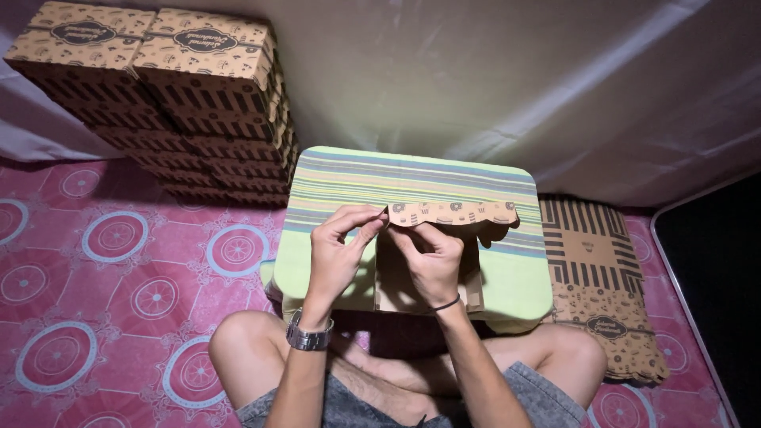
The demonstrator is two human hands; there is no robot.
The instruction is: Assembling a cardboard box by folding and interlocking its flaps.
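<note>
A person sits cross-legged on a pink patterned floor mat (119, 261) before a low table (515, 277) draped in a green striped cloth. Over the table both hands work a brown cardboard box (456, 214), part-folded, its scalloped flap printed with small dark pictures and standing along the top edge. The left hand (337, 254), with a metal watch at the wrist, pinches the flap's left corner between thumb and fingers (371, 226), held narrow. The right hand (432, 257), a dark band at its wrist, grips the box body just below the flap, fingers curled close on the card.

At upper left, against a pale sheet wall, stands a stack of finished boxes (198, 103): brown, with dark striped sides and a dark oval label on each lid. To the right of the table lies a pile of flat blanks (594, 285), same brown card, with striped bands and an oval label near the lower end.
</note>
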